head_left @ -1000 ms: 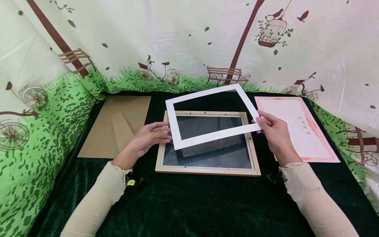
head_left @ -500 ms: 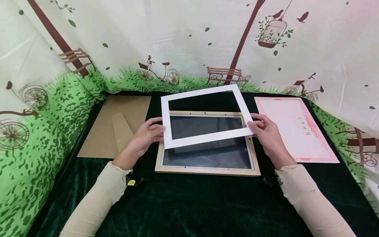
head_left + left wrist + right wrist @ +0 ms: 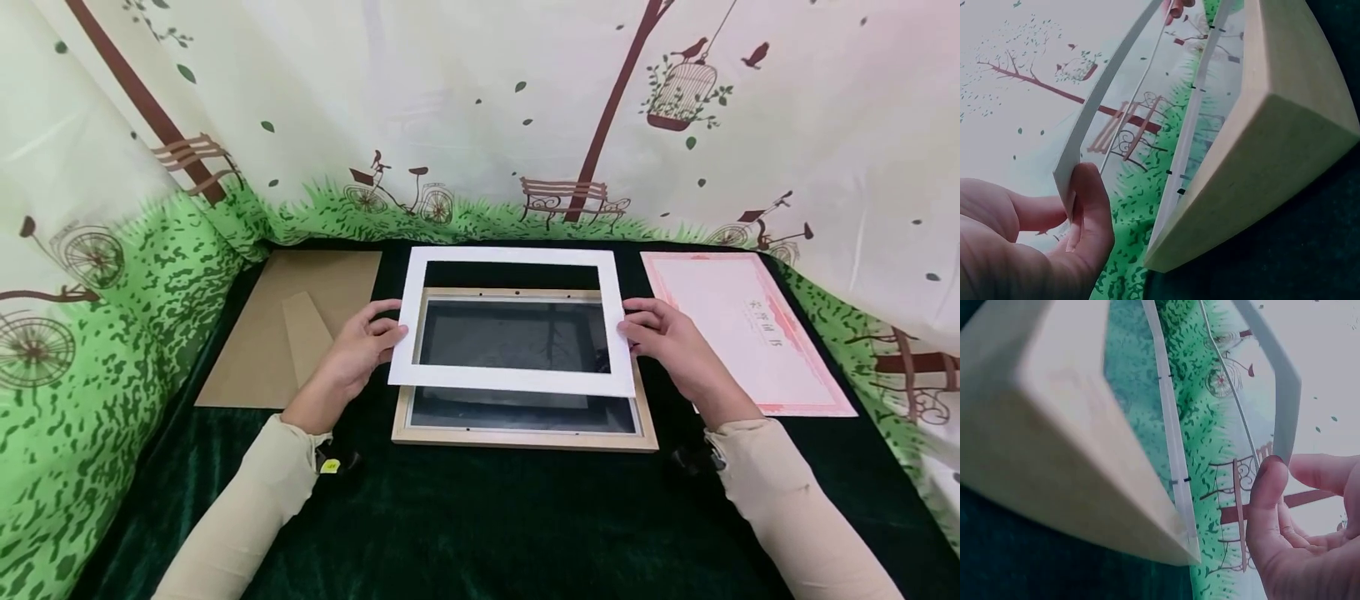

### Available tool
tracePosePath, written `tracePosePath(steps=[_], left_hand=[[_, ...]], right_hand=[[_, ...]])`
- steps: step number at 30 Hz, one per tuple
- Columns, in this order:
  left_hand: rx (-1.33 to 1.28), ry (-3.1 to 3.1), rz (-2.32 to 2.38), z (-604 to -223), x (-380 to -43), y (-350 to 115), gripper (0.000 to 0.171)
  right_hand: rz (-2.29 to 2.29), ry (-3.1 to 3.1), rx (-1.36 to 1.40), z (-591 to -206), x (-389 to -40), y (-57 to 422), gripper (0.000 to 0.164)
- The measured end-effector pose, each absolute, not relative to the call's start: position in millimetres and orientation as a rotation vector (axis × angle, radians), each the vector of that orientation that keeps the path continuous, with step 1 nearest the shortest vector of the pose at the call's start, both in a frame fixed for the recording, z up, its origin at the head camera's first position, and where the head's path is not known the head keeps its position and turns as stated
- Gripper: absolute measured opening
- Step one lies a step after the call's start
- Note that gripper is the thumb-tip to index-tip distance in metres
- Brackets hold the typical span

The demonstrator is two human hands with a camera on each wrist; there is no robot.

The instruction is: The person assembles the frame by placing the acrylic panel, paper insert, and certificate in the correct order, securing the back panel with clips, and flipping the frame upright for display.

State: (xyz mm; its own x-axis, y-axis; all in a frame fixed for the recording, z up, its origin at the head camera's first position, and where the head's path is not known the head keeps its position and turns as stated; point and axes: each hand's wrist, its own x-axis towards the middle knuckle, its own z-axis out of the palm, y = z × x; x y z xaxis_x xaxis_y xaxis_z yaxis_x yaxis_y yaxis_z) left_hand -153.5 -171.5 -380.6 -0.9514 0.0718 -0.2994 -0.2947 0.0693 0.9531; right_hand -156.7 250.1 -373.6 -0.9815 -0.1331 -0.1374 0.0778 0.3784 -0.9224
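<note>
A white picture mat with a rectangular window is held level above a wooden picture frame. My left hand pinches the mat's left edge between thumb and fingers. At the opposite edge, my right hand pinches it the same way. The frame lies on the table with its back up, showing a dark, glossy pane and small black tabs along its inner rim. In both wrist views a gap shows between the mat and the frame.
On the left lies a brown backing board with an easel leg. A pink-bordered paper sheet with printed characters lies on the right. Dark green velvet covers the table, and a patterned curtain hangs behind it.
The mat has turned from tilted to level, its far edge coming down toward me. My left hand has moved from touching the mat's left edge to pinching it, shifting slightly left.
</note>
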Motion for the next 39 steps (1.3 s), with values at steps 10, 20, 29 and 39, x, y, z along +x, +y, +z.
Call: tracePosePath(steps=[10, 20, 29, 39], left_hand=[[-0.113, 2.101, 1.838, -381.7, -151.2, -172.9, 0.046], [-0.124, 2.133, 1.719, -378.6, -149.7, -177.9, 0.031], [-0.134, 2.099, 1.66, -380.8, -151.5, -177.7, 0.028], [-0.149, 2.103, 1.609, -387.5, -154.5, -178.9, 0.038]], right_hand=[[-1.488, 2.447, -0.103, -368.7, -159.9, 262.9, 0.065], [-1.339, 2.397, -0.157, -365.0, -159.6, 267.8, 0.072], [-1.294, 2.354, -0.155, -366.3, -161.2, 269.0, 0.069], [-1.281, 2.374, -0.157, -371.0, -163.9, 269.6, 0.068]])
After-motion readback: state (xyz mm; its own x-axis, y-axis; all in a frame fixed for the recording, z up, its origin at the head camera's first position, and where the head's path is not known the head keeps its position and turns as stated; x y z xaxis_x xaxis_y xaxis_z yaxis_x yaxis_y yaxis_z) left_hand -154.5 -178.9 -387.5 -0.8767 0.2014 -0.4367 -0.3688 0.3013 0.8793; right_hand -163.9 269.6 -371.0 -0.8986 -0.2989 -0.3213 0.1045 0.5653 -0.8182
